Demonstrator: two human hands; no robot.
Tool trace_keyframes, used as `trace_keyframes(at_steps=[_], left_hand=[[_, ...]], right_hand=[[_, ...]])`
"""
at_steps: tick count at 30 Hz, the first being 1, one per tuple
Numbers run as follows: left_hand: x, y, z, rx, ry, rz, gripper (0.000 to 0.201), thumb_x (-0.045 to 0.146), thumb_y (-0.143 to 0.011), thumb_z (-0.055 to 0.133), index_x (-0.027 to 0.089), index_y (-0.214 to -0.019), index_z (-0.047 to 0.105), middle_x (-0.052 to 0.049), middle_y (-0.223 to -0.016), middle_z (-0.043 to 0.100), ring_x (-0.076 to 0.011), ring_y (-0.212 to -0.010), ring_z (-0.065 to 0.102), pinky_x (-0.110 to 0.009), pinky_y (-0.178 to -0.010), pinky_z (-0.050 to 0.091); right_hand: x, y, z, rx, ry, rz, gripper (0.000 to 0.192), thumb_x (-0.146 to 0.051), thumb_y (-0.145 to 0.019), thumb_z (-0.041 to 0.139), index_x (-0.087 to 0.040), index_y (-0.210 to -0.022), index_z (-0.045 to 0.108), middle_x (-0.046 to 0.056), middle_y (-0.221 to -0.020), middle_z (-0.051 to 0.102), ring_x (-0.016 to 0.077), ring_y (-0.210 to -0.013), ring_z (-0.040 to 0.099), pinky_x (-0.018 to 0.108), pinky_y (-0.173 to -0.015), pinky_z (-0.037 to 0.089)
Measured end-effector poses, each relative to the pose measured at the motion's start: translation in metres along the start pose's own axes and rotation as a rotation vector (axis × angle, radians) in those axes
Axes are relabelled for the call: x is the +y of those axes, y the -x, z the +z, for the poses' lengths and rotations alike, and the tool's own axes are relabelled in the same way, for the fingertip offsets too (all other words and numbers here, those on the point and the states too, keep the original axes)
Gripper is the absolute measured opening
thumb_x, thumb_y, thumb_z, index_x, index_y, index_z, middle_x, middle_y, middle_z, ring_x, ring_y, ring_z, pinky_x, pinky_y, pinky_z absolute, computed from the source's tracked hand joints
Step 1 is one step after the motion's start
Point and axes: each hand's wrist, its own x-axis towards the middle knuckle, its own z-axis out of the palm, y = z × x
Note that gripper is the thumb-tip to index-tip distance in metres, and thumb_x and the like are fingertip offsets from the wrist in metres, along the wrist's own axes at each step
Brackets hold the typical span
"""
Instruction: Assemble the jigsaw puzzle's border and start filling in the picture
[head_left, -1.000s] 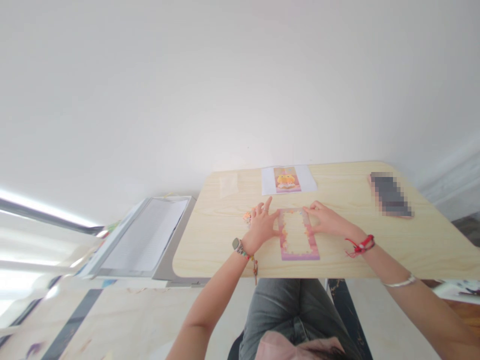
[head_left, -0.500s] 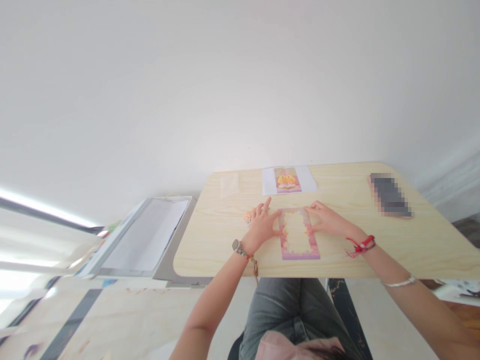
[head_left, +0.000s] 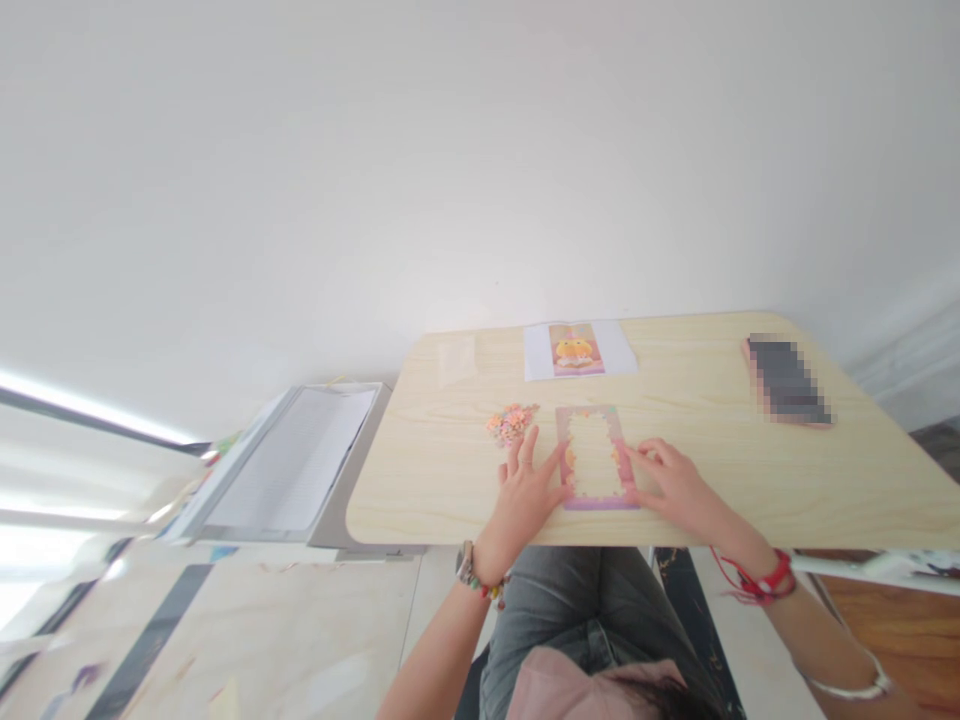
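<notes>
A rectangular jigsaw border (head_left: 600, 503) in pink and purple lies flat on the table, with bare wood showing through its middle. My left hand (head_left: 523, 497) is open beside it, thumb and index finger touching its left edge. On the opposite side, my right hand (head_left: 679, 490) rests with thumb and index finger apart against the right edge. Just beyond my left fingertips is a small heap of loose jigsaw pieces (head_left: 513, 422), mostly orange and pink. Farther back, a white sheet with a printed picture (head_left: 576, 350) shows a yellow-orange figure.
The wooden table (head_left: 712, 370) stands against a white wall. A phone (head_left: 789, 382), blurred out, lies at the right. Near the back left is a clear plastic sheet (head_left: 457, 360). Lined paper (head_left: 292, 460) covers a grey surface left of the table.
Both hands have moved down along the border's sides, nearer the table's front edge. My left hand no longer covers the heap of loose pieces.
</notes>
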Motion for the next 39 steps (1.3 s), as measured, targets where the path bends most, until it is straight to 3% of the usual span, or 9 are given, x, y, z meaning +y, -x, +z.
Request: trace_keyframes(at_steps=[7, 17, 30, 39], left_hand=[[0.0, 0.001, 0.003, 0.027, -0.05, -0.016, 0.066, 0.042, -0.077, 0.064, 0.045, -0.134, 0.031, -0.007, -0.148, 0.018, -0.0394, -0.132, 0.02, -0.057, -0.093, 0.038], [-0.001, -0.003, 0.002, 0.017, -0.043, -0.022, 0.061, 0.047, -0.079, 0.059, 0.045, -0.133, 0.032, -0.007, -0.149, 0.014, -0.0391, -0.132, 0.018, -0.058, -0.093, 0.037], [-0.001, -0.018, 0.005, 0.153, -0.114, -0.007, 0.059, 0.052, -0.076, 0.06, 0.05, -0.13, 0.035, -0.001, -0.151, 0.012, -0.0391, -0.134, 0.015, -0.058, -0.094, 0.035], [0.0, -0.015, 0.003, 0.119, -0.109, -0.024, 0.065, 0.048, -0.074, 0.064, 0.05, -0.131, 0.033, -0.002, -0.152, 0.01, -0.0398, -0.135, 0.014, -0.058, -0.094, 0.036]], right_hand=[[0.001, -0.001, 0.004, 0.024, 0.021, -0.025, 0.056, -0.042, -0.081, 0.053, -0.031, -0.134, 0.043, 0.009, -0.106, 0.053, 0.0232, -0.087, 0.052, 0.041, -0.079, 0.044], [0.0, -0.004, 0.003, 0.023, 0.017, 0.005, 0.054, -0.045, -0.081, 0.052, -0.028, -0.132, 0.047, 0.009, -0.105, 0.053, 0.0228, -0.086, 0.052, 0.042, -0.081, 0.044], [0.005, -0.019, -0.003, 0.055, 0.027, -0.016, 0.052, -0.04, -0.081, 0.054, -0.025, -0.13, 0.05, 0.008, -0.101, 0.054, 0.0201, -0.083, 0.053, 0.037, -0.079, 0.045], [0.006, -0.016, 0.0, 0.064, 0.036, -0.028, 0.054, -0.04, -0.079, 0.055, -0.024, -0.131, 0.049, 0.008, -0.102, 0.054, 0.0212, -0.086, 0.054, 0.038, -0.079, 0.045]])
